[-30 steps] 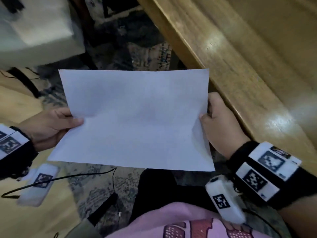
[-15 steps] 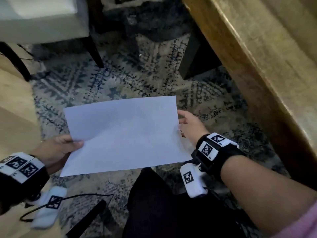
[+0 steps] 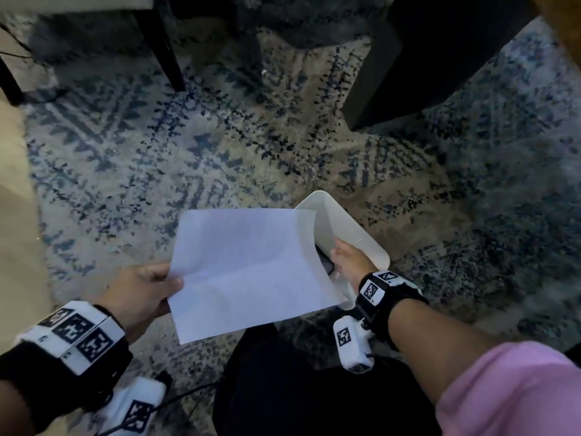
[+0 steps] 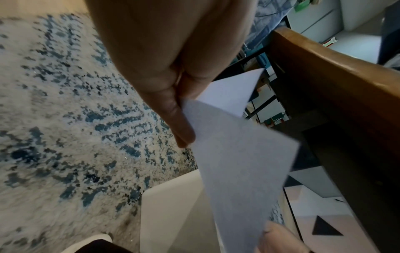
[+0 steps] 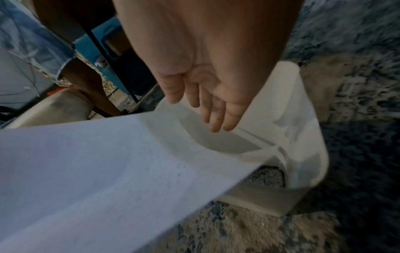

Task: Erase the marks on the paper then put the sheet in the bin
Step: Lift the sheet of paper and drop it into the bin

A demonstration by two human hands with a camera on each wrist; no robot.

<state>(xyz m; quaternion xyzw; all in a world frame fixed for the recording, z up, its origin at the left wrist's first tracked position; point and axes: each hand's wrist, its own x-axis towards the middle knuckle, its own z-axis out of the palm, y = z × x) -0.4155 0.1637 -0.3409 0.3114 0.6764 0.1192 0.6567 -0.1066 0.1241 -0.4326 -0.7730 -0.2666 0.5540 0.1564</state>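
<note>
The left hand point(image 3: 143, 289) pinched the white sheet point(image 3: 251, 269) by its edge, its far end over the white bin point(image 3: 352, 228) on the rug. The right hand point(image 5: 207, 95) hovered with straight, empty fingers above the opening (it touched nothing). A good drop would need the sheet tilted steeper into the opening before the pinch lets go.

A blank white rectangular paper sheet point(image 3: 251, 269) is held tilted, its right edge reaching into a white plastic rectangular bin point(image 3: 355, 231) that is tipped on the patterned rug.
</note>
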